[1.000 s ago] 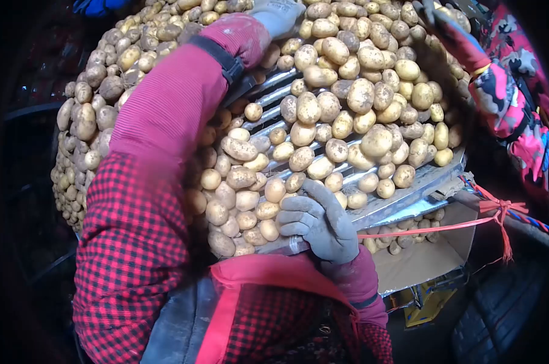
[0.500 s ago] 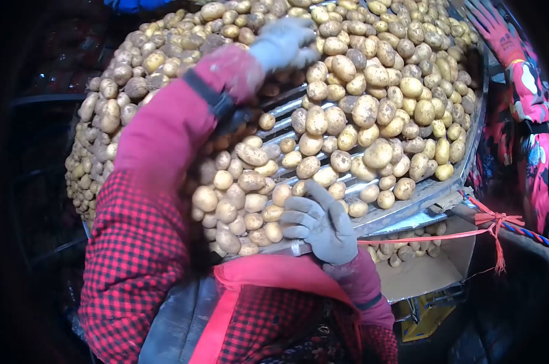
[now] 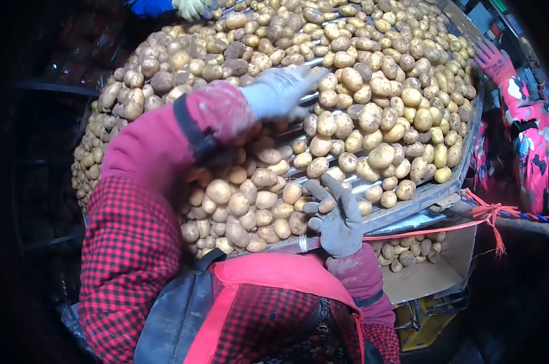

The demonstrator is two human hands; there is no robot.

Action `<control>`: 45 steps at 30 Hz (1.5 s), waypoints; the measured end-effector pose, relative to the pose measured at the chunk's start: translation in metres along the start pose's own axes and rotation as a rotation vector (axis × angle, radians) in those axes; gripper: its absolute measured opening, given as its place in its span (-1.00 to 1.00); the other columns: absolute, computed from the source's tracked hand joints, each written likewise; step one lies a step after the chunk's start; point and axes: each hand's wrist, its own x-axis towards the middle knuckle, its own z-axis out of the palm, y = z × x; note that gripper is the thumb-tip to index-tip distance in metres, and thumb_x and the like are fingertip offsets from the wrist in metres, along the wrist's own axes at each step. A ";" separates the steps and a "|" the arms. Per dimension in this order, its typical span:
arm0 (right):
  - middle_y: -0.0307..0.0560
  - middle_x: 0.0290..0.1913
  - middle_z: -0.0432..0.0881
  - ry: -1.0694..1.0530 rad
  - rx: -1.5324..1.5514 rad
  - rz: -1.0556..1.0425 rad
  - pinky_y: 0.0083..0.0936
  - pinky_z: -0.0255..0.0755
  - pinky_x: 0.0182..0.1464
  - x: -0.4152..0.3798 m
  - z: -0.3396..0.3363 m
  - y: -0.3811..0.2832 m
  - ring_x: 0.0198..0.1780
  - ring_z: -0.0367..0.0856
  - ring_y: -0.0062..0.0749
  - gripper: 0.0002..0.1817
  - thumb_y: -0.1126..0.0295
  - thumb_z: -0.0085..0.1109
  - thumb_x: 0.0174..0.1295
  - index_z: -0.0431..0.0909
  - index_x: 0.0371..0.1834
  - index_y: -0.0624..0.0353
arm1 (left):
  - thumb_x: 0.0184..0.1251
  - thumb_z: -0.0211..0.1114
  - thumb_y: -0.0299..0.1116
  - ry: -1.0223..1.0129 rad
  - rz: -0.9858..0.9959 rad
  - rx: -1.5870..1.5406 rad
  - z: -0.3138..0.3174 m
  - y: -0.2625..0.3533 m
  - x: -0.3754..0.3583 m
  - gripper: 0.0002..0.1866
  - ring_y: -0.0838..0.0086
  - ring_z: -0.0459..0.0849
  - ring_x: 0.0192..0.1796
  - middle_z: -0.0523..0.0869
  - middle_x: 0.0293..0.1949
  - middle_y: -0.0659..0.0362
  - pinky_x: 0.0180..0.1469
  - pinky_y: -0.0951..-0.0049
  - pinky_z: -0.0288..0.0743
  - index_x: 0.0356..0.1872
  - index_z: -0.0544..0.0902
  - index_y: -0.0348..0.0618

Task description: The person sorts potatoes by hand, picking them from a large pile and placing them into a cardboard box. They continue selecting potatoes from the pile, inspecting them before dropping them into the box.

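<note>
My left hand [image 3: 280,92], in a pale, dirty glove, reaches over the potato heap [image 3: 380,109] at upper centre. Its fingers are stretched out and slightly blurred, over potatoes and bare metal bars; no held object shows. Near the front edge is my right hand [image 3: 338,224], in a grey glove, with its fingers partly curled. A small brown potato [image 3: 327,205] shows between its fingers and thumb. Loose potatoes [image 3: 241,203] lie between my two arms, several close to the right hand's fingertips.
A metal rim [image 3: 408,209] borders the heap. Below it, a cardboard box [image 3: 435,279] holds potatoes. Red twine [image 3: 492,210] is knotted around a bar at the right. A co-worker's pink glove [image 3: 494,62] rests at the right edge; another person's pale glove [image 3: 194,8] is at the top.
My left hand has moved down, and its fingers point right. My right hand has shifted slightly, its fingers now curled at a small potato. Another person's glove has appeared at the top.
</note>
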 end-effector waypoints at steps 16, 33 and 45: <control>0.23 0.42 0.44 -0.019 0.060 0.094 -0.51 0.64 -0.03 -0.002 0.013 -0.006 0.15 0.66 -0.30 -0.34 0.40 -0.04 0.61 0.02 0.70 0.19 | 0.23 0.42 -0.05 0.014 -0.257 -0.159 0.046 0.005 0.039 -0.09 -0.12 0.55 0.38 0.46 0.40 -0.19 0.40 0.03 0.48 0.63 0.24 0.16; 0.15 0.48 0.35 -0.083 -0.095 0.128 -0.48 0.35 0.00 -0.001 0.016 -0.009 0.05 0.35 -0.50 -0.42 0.18 -0.16 0.69 0.15 0.69 0.05 | 0.26 0.44 0.10 0.240 -0.208 -0.323 0.060 0.065 0.113 -0.19 -0.20 0.64 0.21 0.35 0.40 -0.24 0.29 0.04 0.58 0.54 0.39 0.24; 0.20 0.49 0.33 -0.115 0.089 0.128 -0.29 0.46 0.08 -0.002 0.003 -0.001 0.15 0.41 -0.32 -0.40 0.08 -0.19 0.70 0.13 0.70 0.05 | 0.44 0.24 0.08 0.089 -0.076 -0.431 0.008 0.050 0.111 -0.22 -0.05 0.51 0.47 0.35 0.54 -0.21 0.50 0.12 0.40 0.60 0.32 0.02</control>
